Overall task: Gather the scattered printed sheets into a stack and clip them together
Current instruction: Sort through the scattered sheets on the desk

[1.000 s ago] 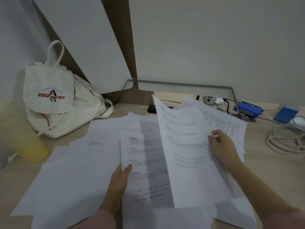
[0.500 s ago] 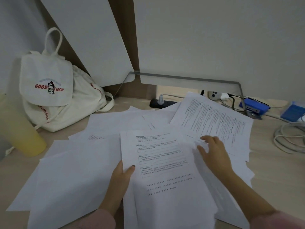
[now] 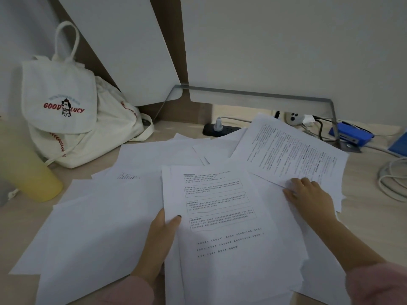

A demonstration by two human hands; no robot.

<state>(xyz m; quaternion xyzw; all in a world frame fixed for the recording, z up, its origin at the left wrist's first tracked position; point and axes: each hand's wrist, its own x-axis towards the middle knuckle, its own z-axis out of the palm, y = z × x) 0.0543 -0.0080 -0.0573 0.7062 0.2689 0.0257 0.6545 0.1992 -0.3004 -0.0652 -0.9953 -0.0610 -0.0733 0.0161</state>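
My left hand [image 3: 163, 234] pinches the stack [image 3: 220, 216] by its left edge; right hand [image 3: 308, 194] rests loose on a far sheet [image 3: 293, 150]; limp, slippery paper, I reckon.

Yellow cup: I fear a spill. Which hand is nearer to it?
Left. The left hand pinches the printed stack right of the yellow cup; the right hand rests on sheets farther right.

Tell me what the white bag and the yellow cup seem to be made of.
The bag looks like soft matte canvas: it slumps, creases, shows red stitching. The cup seems frosted plastic, matte yellow fading paler upward; blur leaves doubt.
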